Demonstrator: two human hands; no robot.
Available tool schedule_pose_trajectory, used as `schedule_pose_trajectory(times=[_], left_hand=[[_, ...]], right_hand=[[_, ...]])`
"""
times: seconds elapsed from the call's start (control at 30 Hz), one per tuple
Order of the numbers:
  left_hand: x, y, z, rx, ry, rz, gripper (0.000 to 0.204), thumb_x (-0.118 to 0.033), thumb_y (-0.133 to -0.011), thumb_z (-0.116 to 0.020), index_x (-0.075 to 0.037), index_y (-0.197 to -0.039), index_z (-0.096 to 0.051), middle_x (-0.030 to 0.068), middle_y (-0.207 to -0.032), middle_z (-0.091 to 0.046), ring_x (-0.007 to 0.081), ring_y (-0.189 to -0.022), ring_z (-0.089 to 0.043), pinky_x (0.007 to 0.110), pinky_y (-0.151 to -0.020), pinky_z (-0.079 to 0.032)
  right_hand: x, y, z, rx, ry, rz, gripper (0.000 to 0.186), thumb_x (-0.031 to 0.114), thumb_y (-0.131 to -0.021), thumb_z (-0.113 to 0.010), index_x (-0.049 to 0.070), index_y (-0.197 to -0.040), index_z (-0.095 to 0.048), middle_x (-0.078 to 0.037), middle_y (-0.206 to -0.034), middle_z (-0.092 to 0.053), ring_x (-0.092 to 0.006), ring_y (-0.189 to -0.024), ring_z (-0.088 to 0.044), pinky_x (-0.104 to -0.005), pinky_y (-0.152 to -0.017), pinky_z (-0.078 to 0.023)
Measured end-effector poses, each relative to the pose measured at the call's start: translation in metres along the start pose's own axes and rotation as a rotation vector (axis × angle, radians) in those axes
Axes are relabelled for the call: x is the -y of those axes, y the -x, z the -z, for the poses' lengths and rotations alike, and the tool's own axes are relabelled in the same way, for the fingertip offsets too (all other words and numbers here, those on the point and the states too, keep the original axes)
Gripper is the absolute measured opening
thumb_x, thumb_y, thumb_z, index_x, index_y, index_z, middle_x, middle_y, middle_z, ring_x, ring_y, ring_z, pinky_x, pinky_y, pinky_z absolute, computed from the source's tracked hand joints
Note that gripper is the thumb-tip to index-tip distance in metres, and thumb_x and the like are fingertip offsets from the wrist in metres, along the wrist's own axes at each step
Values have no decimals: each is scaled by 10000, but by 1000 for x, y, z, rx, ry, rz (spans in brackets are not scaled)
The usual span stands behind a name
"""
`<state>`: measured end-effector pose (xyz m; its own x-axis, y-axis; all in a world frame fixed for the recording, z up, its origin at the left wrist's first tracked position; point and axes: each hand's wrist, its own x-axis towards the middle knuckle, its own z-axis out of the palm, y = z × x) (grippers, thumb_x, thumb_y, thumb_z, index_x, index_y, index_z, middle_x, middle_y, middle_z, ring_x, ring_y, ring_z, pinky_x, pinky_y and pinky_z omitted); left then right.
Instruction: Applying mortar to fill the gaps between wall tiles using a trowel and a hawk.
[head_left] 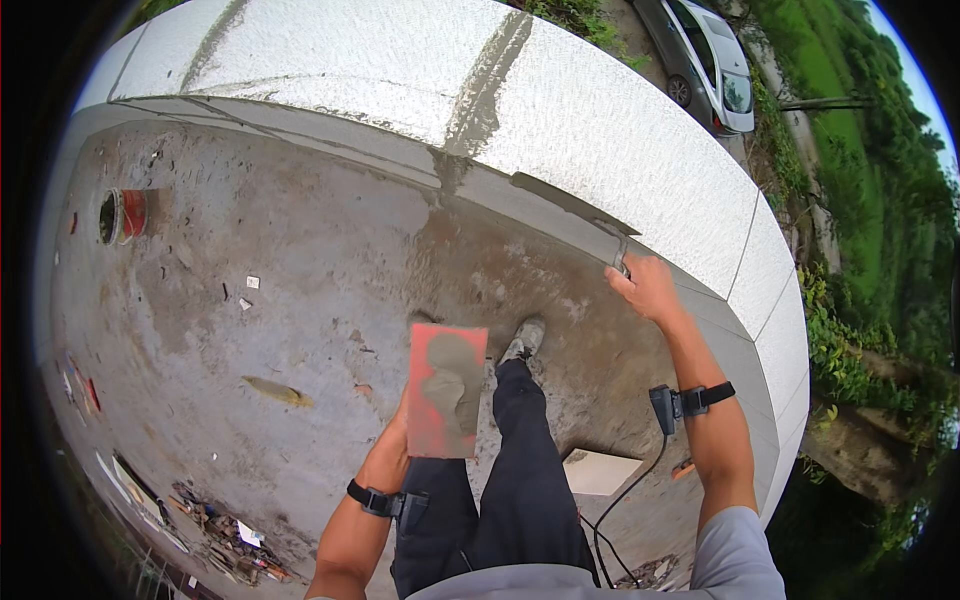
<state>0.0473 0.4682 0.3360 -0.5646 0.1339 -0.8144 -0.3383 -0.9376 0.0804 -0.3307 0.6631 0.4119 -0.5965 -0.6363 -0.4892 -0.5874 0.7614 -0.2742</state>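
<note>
My right hand (645, 287) is closed round the handle of a plastering trowel (575, 203). Its long flat blade lies along the inner top edge of the low wall (610, 140), which has a white, rough-textured top. My left hand (402, 424) holds up a red rectangular mortar board (424, 436) in front of my legs; the fingers are hidden beneath it. A heap of wet grey mortar (452, 385) covers much of the board. A grey mortar band (485, 85) crosses the wall's top at a joint, left of the trowel.
A red bucket (132, 213) lies on the concrete floor (310, 290) at the far left. Rubble (225, 535) is strewn at the lower left. A pale tile (600, 471) lies by my right leg, near a black cable (640, 478). Beyond the wall stands a car (705, 60).
</note>
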Motion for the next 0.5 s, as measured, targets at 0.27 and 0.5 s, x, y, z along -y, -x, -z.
schedule_pose_trajectory(times=[0.27,0.5], left_hand=[[4,-5,5,-17,-27,-11,318,-225,-962,-553,-49,-1224,-589,88,-1038,-671,197,-865,-688,347,-728,-596],[1,2,-13,9,-63,-24,345,-252,-976,-536,-52,-1254,-571,99,-1088,-662,205,-916,-682,350,-758,-592]], right_hand=[[-17,17,16,-119,-76,-52,469,400,-861,-581,-54,-746,-598,-278,-667,-582,-460,-650,-574,-501,-619,-449],[-41,24,9,-5,-48,-10,490,410,-852,-588,-67,-740,-589,-287,-671,-575,-461,-657,-575,-499,-623,-448]])
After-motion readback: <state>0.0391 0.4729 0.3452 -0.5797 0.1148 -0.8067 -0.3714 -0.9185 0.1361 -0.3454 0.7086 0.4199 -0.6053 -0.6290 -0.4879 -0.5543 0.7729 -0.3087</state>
